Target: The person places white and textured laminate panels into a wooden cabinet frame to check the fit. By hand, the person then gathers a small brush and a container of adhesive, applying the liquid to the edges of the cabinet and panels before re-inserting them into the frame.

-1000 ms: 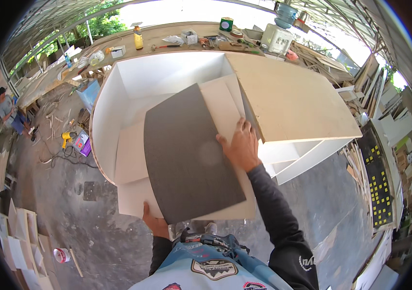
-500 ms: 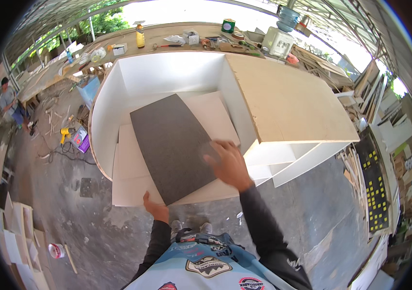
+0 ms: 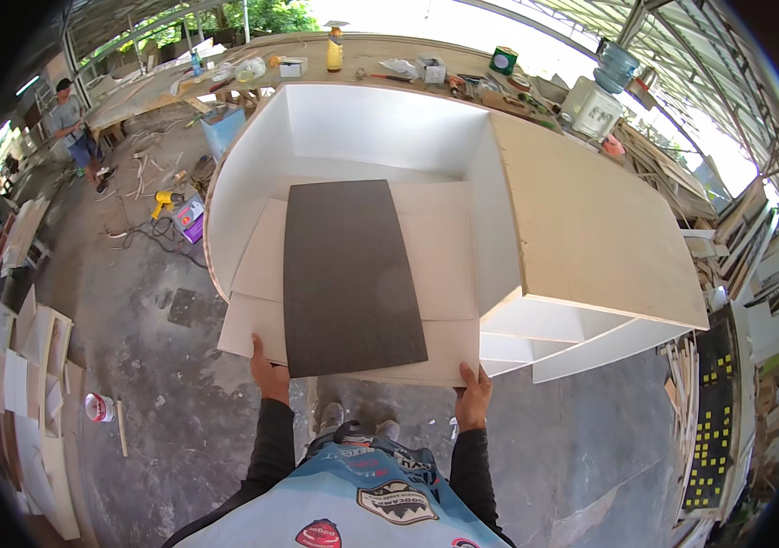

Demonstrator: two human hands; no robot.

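Note:
My left hand (image 3: pixel 270 374) grips the near edge of a pale beige sheet (image 3: pixel 449 342), thumb on top, just left of a dark grey sheet (image 3: pixel 348 274). At that sheet's near right corner, my right hand (image 3: pixel 473 397) is closed on the edge, thumb up. The dark sheet lies flat over the beige one, its sides slightly bowed. More pale sheets (image 3: pixel 257 251) show beneath and beyond it. They reach into the open bay of a white cabinet (image 3: pixel 380 123), which has a curved left wall. Fingers under the edge are hidden.
A plywood panel (image 3: pixel 590 219) tops the cabinet's right part, above white shelves. Behind stands a long workbench (image 3: pixel 298 50) with a yellow bottle (image 3: pixel 333 50) and tools. A yellow heat gun (image 3: pixel 165 201) lies on the floor at left. Another person (image 3: pixel 69 123) stands far left.
My right hand has come off the dark sheet and moved down to the beige sheet's near right corner. The dark sheet now sits straighter. The view has shifted.

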